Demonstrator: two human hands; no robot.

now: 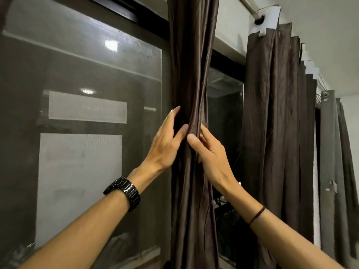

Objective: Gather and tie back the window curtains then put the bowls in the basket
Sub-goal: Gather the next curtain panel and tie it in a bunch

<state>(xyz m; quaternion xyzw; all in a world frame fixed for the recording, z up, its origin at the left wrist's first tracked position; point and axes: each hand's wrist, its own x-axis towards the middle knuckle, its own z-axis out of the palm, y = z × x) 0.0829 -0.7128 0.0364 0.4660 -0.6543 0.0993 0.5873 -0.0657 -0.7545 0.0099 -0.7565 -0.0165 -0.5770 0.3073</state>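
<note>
A dark brown curtain (191, 74) hangs bunched into a narrow vertical column in front of the window. My left hand (166, 144), with a black watch on its wrist, presses against the bunch's left side, fingers reaching behind the fabric. On the bunch's right side my right hand (208, 152) wraps it, thumb in front and fingers tucked around the back. Both hands squeeze the gathered cloth at the same height. A second dark brown curtain (275, 123) hangs loose in pleats to the right. No bowls or basket are in view.
A window (81, 113) with a mesh screen fills the left, reflecting ceiling lights. A curtain rod with a white bracket (269, 18) runs along the top right. A grey curtain (330, 162) hangs at the far right against a white wall.
</note>
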